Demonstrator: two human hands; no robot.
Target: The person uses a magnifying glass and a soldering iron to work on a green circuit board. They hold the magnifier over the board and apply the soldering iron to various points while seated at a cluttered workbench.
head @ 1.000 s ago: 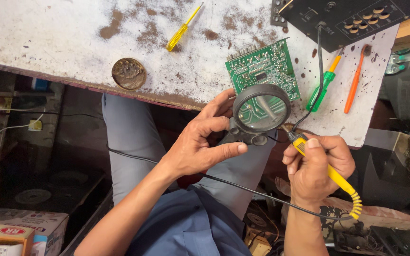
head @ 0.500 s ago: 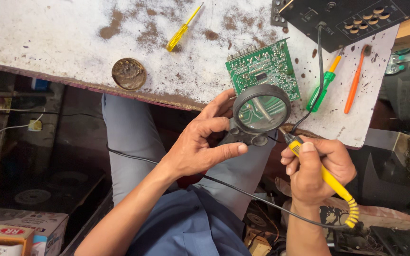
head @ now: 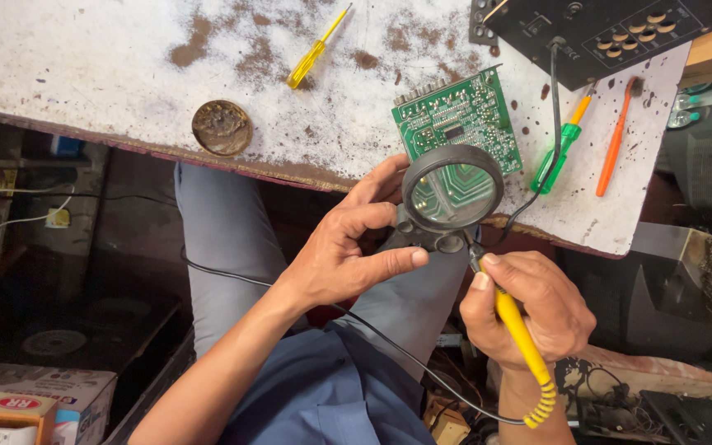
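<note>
My left hand [head: 348, 251] grips a black round magnifying glass [head: 452, 189] by its short handle and holds it over the near edge of a green circuit board [head: 457, 119] lying on the worn white table [head: 109, 74]. My right hand [head: 529, 309] is closed on a yellow-handled soldering iron [head: 521, 334], its tip pointing up under the lens toward the board's edge. The iron's black cord runs across my lap.
A yellow screwdriver [head: 316, 49], a round rusty tin [head: 222, 128], a green-handled screwdriver [head: 560, 152] and an orange tool [head: 614, 140] lie on the table. A black device panel [head: 620, 33] sits at the far right. Cardboard boxes [head: 35, 404] stand at lower left.
My right hand has slid slightly down and toward me with the soldering iron. The left hand and magnifying glass have barely moved.
</note>
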